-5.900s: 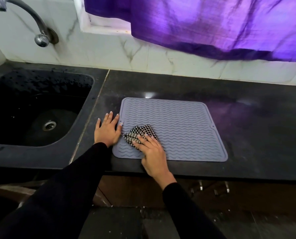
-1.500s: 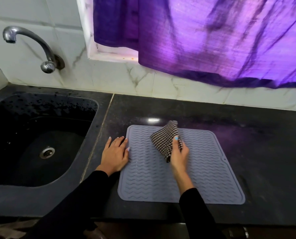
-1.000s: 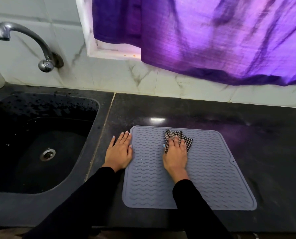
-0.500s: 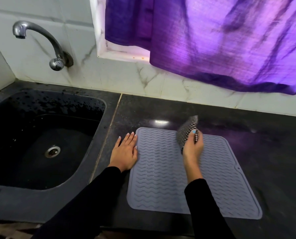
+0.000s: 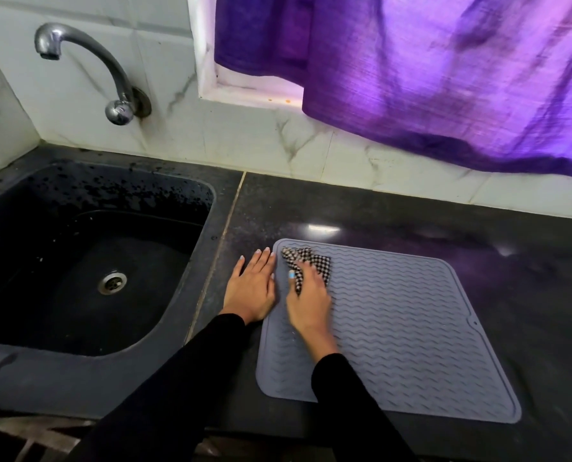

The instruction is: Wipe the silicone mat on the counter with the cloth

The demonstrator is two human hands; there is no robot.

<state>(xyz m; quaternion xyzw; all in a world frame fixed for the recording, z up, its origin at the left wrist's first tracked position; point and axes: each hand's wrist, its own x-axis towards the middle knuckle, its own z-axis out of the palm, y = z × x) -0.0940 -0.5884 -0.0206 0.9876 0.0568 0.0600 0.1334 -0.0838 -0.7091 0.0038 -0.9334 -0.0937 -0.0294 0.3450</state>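
Dark stone desk (image 5: 411, 215) fills the middle of the frame, with a black sink (image 5: 88, 261) at left. On it, right of center, lies the grey silicone mat (image 5: 411, 328). Near the mat's upper-left corner the right hand (image 5: 306, 300) curls its grip around the checked cloth (image 5: 306, 265), pressing it down. The left hand (image 5: 251, 288) lies flat, fingers straight, beside the mat's left edge.

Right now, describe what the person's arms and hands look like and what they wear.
Both arms are covered in long, plain black sleeves that end at the wrists. The left hand and right hand are bare, with no gloves, rings or watch visible. The nails carry pale polish, and the right thumbnail looks light blue. No markings show on the sleeves.
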